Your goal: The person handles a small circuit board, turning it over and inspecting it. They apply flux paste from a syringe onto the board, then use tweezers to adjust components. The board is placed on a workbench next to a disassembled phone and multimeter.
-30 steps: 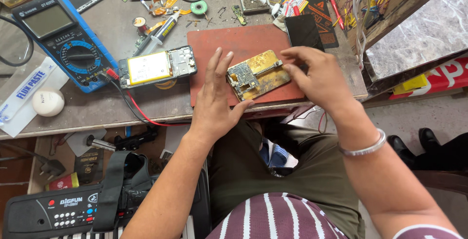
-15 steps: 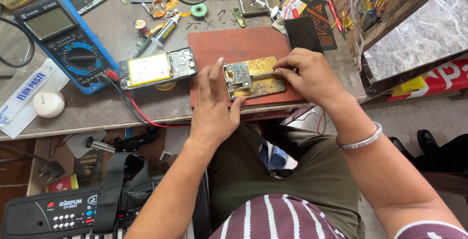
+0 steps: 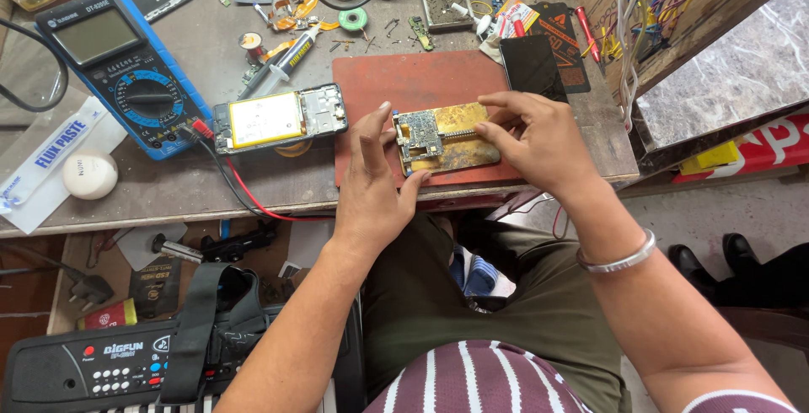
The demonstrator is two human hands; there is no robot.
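— Head view: what's the left hand (image 3: 377, 179) doing?
— Flat and released, fingers spread on the red mat (image 3: 404, 84), thumb touching the circuit board (image 3: 421, 136).
— And the right hand (image 3: 533, 139)?
— Fingertips pinching the brass holder plate (image 3: 466, 145) under that board, mid-mat. An opened phone (image 3: 280, 118) lies just left, beside the blue multimeter (image 3: 118, 67).

Left hand (image 3: 377, 179) flat on red mat (image 3: 421, 84), fingertips touching circuit board (image 3: 425, 136) on gold holder (image 3: 463, 139). Right hand (image 3: 531, 139) pinches holder's right edge. Opened phone (image 3: 278, 118), blue multimeter (image 3: 118, 67) left on tabletop (image 3: 168, 194).
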